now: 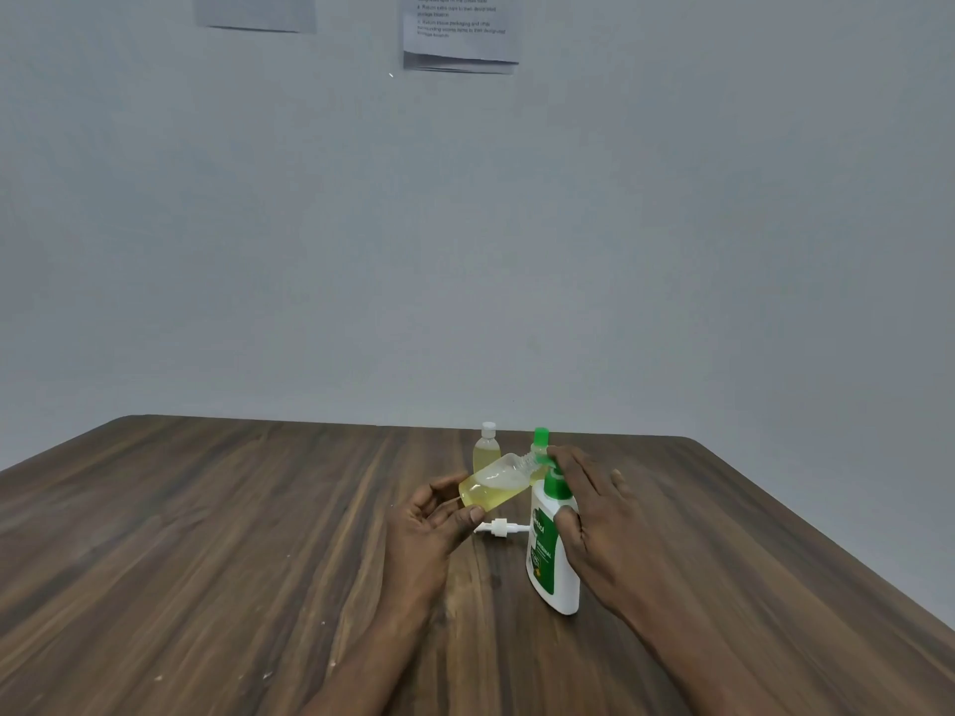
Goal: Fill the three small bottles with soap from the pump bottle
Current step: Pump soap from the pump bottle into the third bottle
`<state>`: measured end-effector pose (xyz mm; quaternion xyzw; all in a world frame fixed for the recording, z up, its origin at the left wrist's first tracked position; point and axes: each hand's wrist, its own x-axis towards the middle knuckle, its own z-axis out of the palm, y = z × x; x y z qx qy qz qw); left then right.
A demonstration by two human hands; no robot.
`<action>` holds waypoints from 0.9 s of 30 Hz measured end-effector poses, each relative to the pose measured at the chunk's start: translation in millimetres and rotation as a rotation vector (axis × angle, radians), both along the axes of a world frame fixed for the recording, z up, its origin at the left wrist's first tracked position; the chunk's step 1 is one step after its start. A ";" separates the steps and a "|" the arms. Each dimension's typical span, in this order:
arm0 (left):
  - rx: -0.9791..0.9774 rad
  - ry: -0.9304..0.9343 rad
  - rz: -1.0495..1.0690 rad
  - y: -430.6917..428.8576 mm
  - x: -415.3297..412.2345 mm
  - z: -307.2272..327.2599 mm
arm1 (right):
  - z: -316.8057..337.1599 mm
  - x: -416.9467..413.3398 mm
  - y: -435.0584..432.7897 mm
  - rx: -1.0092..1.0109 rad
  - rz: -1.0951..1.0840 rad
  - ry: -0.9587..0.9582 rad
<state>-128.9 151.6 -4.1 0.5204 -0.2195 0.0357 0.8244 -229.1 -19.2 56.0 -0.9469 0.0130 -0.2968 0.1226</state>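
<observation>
left hand (439, 516) pinches the tilted small bottle (496, 490), neck by the nozzle of the pump bottle (555, 576); right hand (591, 503), fingers straight, seemingly presses the pump head.

1. Three small clear plastic bottles of pale yellow liquid: the white-capped bottle (487, 449), the green-capped bottle (541, 437) and the uncapped bottle (495, 489) with a bare threaded neck.
2. Two bottle caps in place, one white and one green.
3. One tall white plastic pump bottle (555, 560) with a green label and green pump head.
4. One loose white plastic pump fitting (498, 528).
5. Two bare hands: the left hand (434, 514) and the right hand (589, 503).
6. One dark brown wood-grain table (232, 534).
7. Two white paper sheets on the grey wall — the plain sheet (256, 10) and the printed sheet (460, 33).
</observation>
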 end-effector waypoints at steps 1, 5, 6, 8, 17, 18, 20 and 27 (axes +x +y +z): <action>0.008 -0.005 0.001 -0.3 -0.2 -0.3 | -0.3 0.1 -0.3 -0.003 -0.006 0.003; 0.011 0.000 -0.003 -1.9 -0.3 -1.7 | -0.6 -0.1 -1.1 0.014 -0.002 -0.008; 0.008 0.002 -0.004 -2.3 -0.1 -1.8 | 0.1 -0.2 -1.3 0.023 0.001 -0.015; 0.001 0.005 -0.006 -2.4 1.1 -1.9 | 1.7 0.3 -2.4 0.024 -0.004 -0.017; 0.018 -0.007 0.000 -1.4 0.6 -0.8 | 0.3 -0.1 -0.4 0.018 0.015 -0.011; 0.022 -0.006 0.004 -1.4 0.1 -1.1 | 0.3 -0.3 0.1 0.014 0.013 -0.004; 0.022 -0.002 0.006 -1.3 -0.6 -2.4 | 0.0 -1.4 0.7 0.013 0.007 0.002; 0.025 -0.001 0.018 -2.3 1.7 -2.7 | 7.4 -3.5 2.1 0.037 0.011 -0.008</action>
